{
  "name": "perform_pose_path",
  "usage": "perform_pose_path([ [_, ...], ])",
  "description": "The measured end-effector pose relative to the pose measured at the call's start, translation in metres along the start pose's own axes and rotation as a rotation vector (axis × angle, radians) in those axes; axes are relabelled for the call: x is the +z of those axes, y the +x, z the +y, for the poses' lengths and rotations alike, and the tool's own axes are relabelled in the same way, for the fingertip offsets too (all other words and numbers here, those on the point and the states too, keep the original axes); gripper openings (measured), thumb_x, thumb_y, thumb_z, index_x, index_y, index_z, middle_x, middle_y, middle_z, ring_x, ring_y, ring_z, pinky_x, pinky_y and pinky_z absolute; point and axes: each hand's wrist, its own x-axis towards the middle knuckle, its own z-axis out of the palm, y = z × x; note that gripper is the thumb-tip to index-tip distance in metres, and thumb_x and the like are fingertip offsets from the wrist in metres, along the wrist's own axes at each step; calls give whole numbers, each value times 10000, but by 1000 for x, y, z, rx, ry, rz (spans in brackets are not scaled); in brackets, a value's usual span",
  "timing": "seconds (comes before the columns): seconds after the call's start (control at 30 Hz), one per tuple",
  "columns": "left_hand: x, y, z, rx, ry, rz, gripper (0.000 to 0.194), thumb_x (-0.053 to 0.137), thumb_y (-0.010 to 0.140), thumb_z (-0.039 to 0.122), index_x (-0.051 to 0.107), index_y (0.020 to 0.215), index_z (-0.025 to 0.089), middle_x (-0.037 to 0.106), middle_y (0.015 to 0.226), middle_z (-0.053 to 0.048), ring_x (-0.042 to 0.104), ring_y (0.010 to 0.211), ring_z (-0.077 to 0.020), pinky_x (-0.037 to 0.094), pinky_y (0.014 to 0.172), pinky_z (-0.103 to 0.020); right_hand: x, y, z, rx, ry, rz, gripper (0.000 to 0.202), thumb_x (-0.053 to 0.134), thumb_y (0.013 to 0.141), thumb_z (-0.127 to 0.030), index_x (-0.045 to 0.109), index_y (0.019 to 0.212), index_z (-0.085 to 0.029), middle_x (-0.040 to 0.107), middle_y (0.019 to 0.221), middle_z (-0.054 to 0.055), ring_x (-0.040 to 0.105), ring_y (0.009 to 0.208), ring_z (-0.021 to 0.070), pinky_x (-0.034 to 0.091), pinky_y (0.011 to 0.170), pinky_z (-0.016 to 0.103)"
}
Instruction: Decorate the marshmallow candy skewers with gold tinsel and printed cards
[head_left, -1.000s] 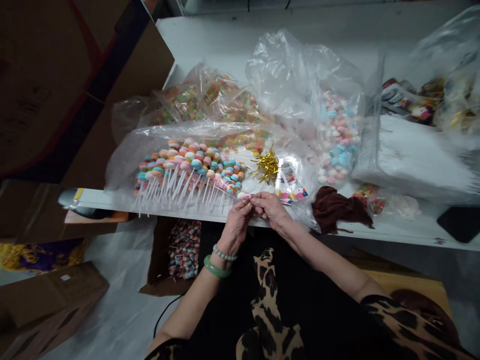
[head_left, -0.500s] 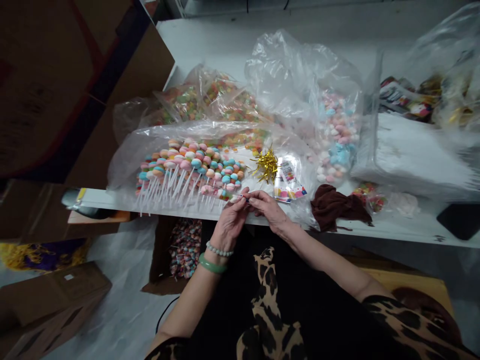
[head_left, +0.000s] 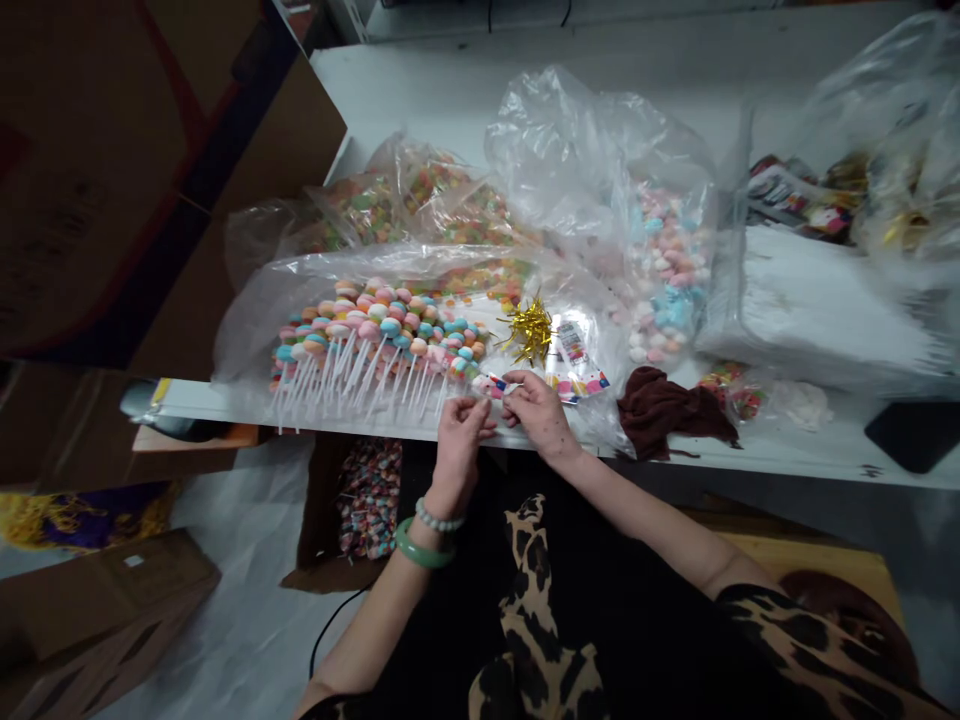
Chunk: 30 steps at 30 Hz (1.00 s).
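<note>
My right hand [head_left: 540, 412] is at the table's front edge, its thumb and index finger closed on a small printed wrapper [head_left: 491, 384], white with red and blue marks. Just left of it, my left hand [head_left: 463, 435] has its fingers curled together; whatever lies between them is too small to make out. Beyond my left hand lies a pile of candy skewers [head_left: 367, 335], pastel sweets on white sticks. A gold tinsel bunch [head_left: 531, 330] and a stack of printed clear bags [head_left: 576, 350] rest beyond my right hand.
Clear plastic bags of gummy sweets [head_left: 442, 185] and pastel sweets [head_left: 671, 270] stand behind. To the right are a brown cloth [head_left: 667, 412], a plastic tray of white sheets [head_left: 825, 300] and a black phone-like object [head_left: 915, 435]. A big carton [head_left: 225, 200] borders the left.
My hands have moved apart from each other. The left has drawn slightly down and toward me, and the printed wrapper now shows at my right fingertips.
</note>
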Motion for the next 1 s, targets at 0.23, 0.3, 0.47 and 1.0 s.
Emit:
perform_pose_path([
  [0.23, 1, -9, 6, 570, 421, 28, 202, 752, 722, 222, 681, 911, 232, 601, 836, 1, 516, 699, -122, 409, 708, -233, -2, -8, 4, -260, -524, 62, 269, 511, 798, -223, 588, 1056, -235, 542, 587, -54, 547, 569, 146, 426, 612, 252],
  [0.3, 3, -8, 8, 547, 418, 5, 172, 735, 748, 253, 677, 908, 232, 616, 790, 0, 542, 720, -143, 410, 710, -238, -1, -13, 2, -334, -680, 78, 335, 480, 806, -180, 594, 1118, -226, 608, 666, -14, 579, 628, 172, 432, 660, 273],
  [0.47, 6, -8, 10, 509, 485, 77, 92, 713, 766, 234, 686, 854, 233, 613, 746, -11, 516, 686, -155, 371, 694, -238, 2, -19, 2, -438, -852, 32, 393, 428, 877, -197, 577, 1240, -186, 693, 837, 94, 617, 768, 235, 442, 745, 317],
  [1.0, 8, -25, 40, 500, 463, -231, 170, 640, 753, 177, 616, 587, 200, 509, 568, 27, 407, 568, -124, 336, 595, -251, -8, 11, -21, -318, -521, -289, 143, 509, 782, -211, 637, 846, -212, 609, 728, -24, 551, 692, 144, 407, 650, 235],
])
